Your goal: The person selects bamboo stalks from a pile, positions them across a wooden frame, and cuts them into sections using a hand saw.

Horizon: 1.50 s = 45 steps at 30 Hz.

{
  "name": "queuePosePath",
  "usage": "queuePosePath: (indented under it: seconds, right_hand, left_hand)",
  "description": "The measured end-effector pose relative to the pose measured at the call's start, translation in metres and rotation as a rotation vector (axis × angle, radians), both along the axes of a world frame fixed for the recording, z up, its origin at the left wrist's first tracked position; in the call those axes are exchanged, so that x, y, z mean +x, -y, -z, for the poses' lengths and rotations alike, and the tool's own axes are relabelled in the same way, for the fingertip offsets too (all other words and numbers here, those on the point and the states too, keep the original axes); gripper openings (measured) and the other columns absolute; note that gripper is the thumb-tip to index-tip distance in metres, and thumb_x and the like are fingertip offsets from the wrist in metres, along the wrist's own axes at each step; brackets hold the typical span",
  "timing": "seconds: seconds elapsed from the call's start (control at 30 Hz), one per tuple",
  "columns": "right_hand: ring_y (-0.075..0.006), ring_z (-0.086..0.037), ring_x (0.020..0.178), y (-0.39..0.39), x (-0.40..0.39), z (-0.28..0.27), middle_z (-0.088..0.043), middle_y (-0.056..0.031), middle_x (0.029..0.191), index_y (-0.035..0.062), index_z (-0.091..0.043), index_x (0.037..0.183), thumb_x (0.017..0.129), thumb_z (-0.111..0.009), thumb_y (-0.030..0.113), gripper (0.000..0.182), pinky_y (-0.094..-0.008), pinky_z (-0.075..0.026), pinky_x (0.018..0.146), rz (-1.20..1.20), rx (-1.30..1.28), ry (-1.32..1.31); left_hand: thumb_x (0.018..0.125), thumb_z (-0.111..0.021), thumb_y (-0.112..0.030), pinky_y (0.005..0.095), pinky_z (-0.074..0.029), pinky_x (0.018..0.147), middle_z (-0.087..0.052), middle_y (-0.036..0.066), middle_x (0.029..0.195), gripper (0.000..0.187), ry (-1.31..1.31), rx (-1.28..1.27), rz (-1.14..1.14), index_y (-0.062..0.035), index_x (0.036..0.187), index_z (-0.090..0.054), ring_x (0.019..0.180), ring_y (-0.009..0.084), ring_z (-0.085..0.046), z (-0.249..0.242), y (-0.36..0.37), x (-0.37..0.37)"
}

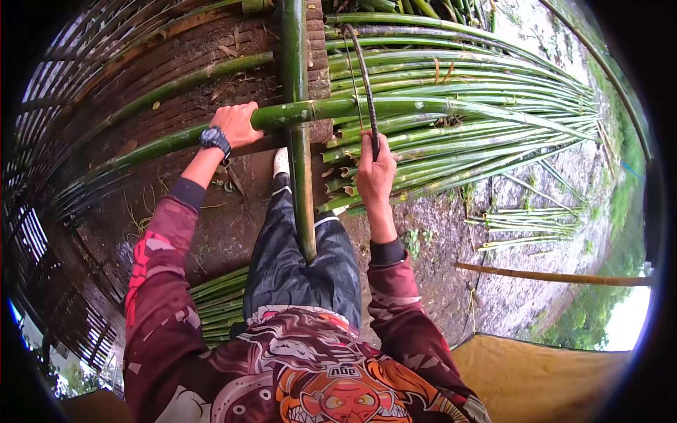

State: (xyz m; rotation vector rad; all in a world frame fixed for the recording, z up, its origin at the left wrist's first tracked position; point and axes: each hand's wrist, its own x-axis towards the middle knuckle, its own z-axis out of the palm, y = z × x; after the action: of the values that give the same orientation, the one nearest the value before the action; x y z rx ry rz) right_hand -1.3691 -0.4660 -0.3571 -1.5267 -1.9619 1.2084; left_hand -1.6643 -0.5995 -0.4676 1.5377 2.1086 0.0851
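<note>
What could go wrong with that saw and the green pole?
The green pole lies across another round pole, so it might roll or slip under the blade. The left hand steadying it is bare, so a skipping saw could injure it. If cut through, the part beyond the saw might drop onto the bamboo pile.

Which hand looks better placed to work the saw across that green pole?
The right hand, most likely: it grips the saw, which lies across the green pole. The left hand holds that pole, better suited to steadying it.
</note>
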Motion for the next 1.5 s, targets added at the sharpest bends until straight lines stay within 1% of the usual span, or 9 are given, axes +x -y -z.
queuePosePath:
  seconds: [0.33,0.5,0.67,0.83,0.9,0.93,1.03,1.4,1.5]
  right_hand:
    - [-0.0271,-0.060,0.061,0.036,0.060,-0.109,-0.062,-0.0170,0.073,0.0044,-0.066,0.115,0.105,-0.055,0.017,0.020,-0.0364,-0.046,0.060,0.020,-0.275,0.206]
    - [-0.0437,-0.058,0.067,-0.017,0.011,-0.047,-0.062,-0.0236,0.076,0.0014,-0.065,0.104,0.103,-0.058,0.022,0.022,-0.0427,-0.048,0.062,-0.087,-0.063,0.171]
    - [-0.0331,-0.066,0.069,-0.025,0.001,-0.048,-0.065,-0.0233,0.078,0.0020,-0.067,0.107,0.103,-0.057,0.021,0.022,-0.0421,-0.049,0.064,-0.044,-0.165,0.101]
    - [-0.0432,-0.067,0.068,0.002,0.006,-0.039,-0.065,-0.0225,0.075,0.0058,-0.065,0.112,0.104,-0.057,0.019,0.017,-0.0457,-0.047,0.057,-0.028,-0.153,0.118]
    - [-0.0178,-0.057,0.059,0.011,0.013,-0.030,-0.061,-0.0120,0.069,0.0048,-0.066,0.111,0.105,-0.057,0.020,0.018,-0.0360,-0.044,0.057,-0.003,-0.130,0.044]
    - [-0.0168,-0.056,0.059,0.012,0.014,-0.026,-0.059,-0.0103,0.067,0.0054,-0.066,0.113,0.105,-0.058,0.020,0.018,-0.0342,-0.044,0.057,-0.005,-0.124,0.042]
    - [-0.0329,-0.068,0.061,0.006,0.022,-0.020,-0.063,-0.0177,0.071,0.0076,-0.065,0.114,0.105,-0.057,0.019,0.016,-0.0414,-0.048,0.056,-0.006,-0.127,0.026]
    - [-0.0249,-0.066,0.065,0.044,0.069,-0.118,-0.065,-0.0191,0.075,0.0023,-0.067,0.109,0.105,-0.056,0.021,0.023,-0.0380,-0.049,0.061,0.060,-0.295,0.203]
    - [-0.0348,-0.070,0.071,0.029,0.051,-0.105,-0.067,-0.0235,0.078,0.0013,-0.067,0.105,0.105,-0.053,0.022,0.025,-0.0450,-0.050,0.063,0.007,-0.193,0.203]
  left_hand:
    - [0.074,-0.075,-0.045,0.0513,-0.058,0.080,-0.075,0.019,0.100,0.052,-0.002,-0.056,0.011,-0.0099,0.110,-0.061,0.090,0.0406,-0.072,-0.010,-0.006,0.001]
    - [0.072,-0.076,-0.043,0.0520,-0.058,0.078,-0.074,0.020,0.096,0.053,0.007,-0.094,0.034,-0.0087,0.109,-0.061,0.087,0.0410,-0.071,-0.004,-0.009,-0.003]
    - [0.073,-0.081,-0.037,0.0467,-0.058,0.083,-0.071,0.013,0.105,0.056,-0.096,0.143,0.126,-0.0094,0.117,-0.061,0.100,0.0329,-0.069,-0.011,0.004,0.007]
    - [0.070,-0.087,-0.037,0.0410,-0.055,0.085,-0.067,0.005,0.107,0.055,-0.368,0.174,0.037,-0.0101,0.111,-0.063,0.108,0.0261,-0.064,-0.001,0.009,0.027]
    - [0.071,-0.086,-0.037,0.0414,-0.056,0.079,-0.069,0.006,0.101,0.049,-0.411,0.192,-0.047,-0.0116,0.106,-0.064,0.102,0.0265,-0.066,0.001,0.006,0.036]
    - [0.071,-0.086,-0.037,0.0429,-0.056,0.078,-0.070,0.007,0.098,0.046,-0.326,0.173,-0.076,-0.0125,0.104,-0.064,0.099,0.0276,-0.068,0.000,0.004,0.034]
    - [0.073,-0.081,-0.039,0.0479,-0.058,0.074,-0.072,0.010,0.092,0.040,-0.176,0.158,-0.091,-0.0134,0.097,-0.063,0.087,0.0334,-0.071,-0.002,-0.005,0.026]
    - [0.074,-0.077,-0.042,0.0521,-0.058,0.076,-0.073,0.013,0.096,0.044,-0.116,-0.007,0.009,-0.0104,0.099,-0.060,0.086,0.0382,-0.072,-0.006,-0.011,0.015]
    - [0.072,-0.079,-0.043,0.0511,-0.058,0.076,-0.073,0.013,0.096,0.047,-0.137,0.003,0.014,-0.0106,0.100,-0.060,0.086,0.0380,-0.072,-0.002,-0.009,0.014]
